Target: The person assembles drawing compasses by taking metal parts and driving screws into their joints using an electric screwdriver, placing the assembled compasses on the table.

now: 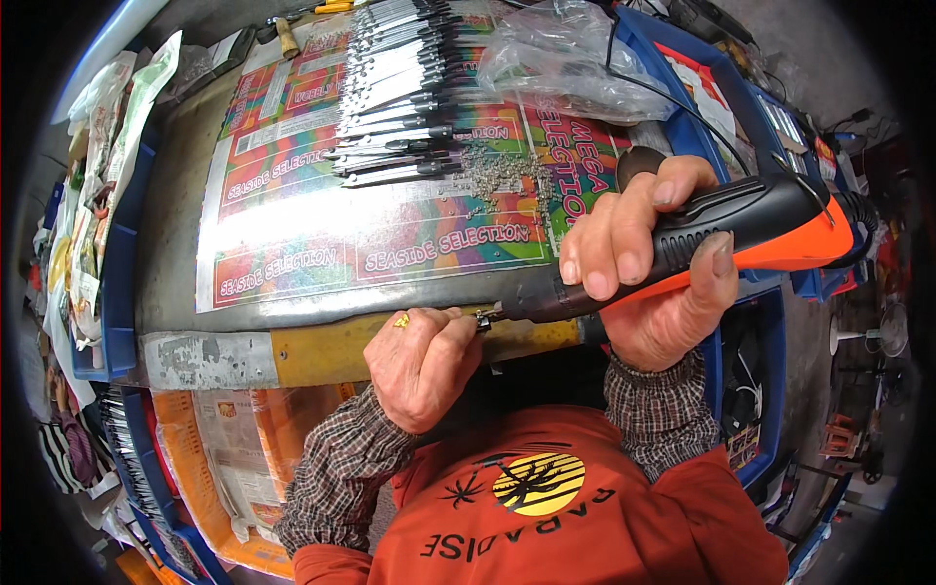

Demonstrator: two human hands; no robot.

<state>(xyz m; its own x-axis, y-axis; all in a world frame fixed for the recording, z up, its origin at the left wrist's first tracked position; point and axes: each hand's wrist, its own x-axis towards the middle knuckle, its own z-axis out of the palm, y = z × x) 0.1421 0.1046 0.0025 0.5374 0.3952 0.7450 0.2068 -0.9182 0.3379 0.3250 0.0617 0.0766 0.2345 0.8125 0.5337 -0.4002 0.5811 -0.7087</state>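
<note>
In my right hand [648, 263] is an orange and black electric screwdriver [756, 216], lying nearly level, with the fingers wrapped round its black front part. Its tip points left, to my closed left hand [419, 366] at the front edge of the table. A small dark end of a piece [484, 321] shows between the left fingertips, right at the tip; the rest of it is hidden in the hand. Beyond the hands lies a long row of slim silver pieces with black ends [400, 107]. Small metal screws [502, 180] are scattered to the right of the row.
Colourful printed sheeting [283, 239] covers the tabletop. Crumpled clear plastic [575, 58] lies at the back right. Blue bins [119, 283] stand on both sides, and an orange crate [185, 448] sits below the table edge at left. The screwdriver's black cord [863, 219] hangs at right.
</note>
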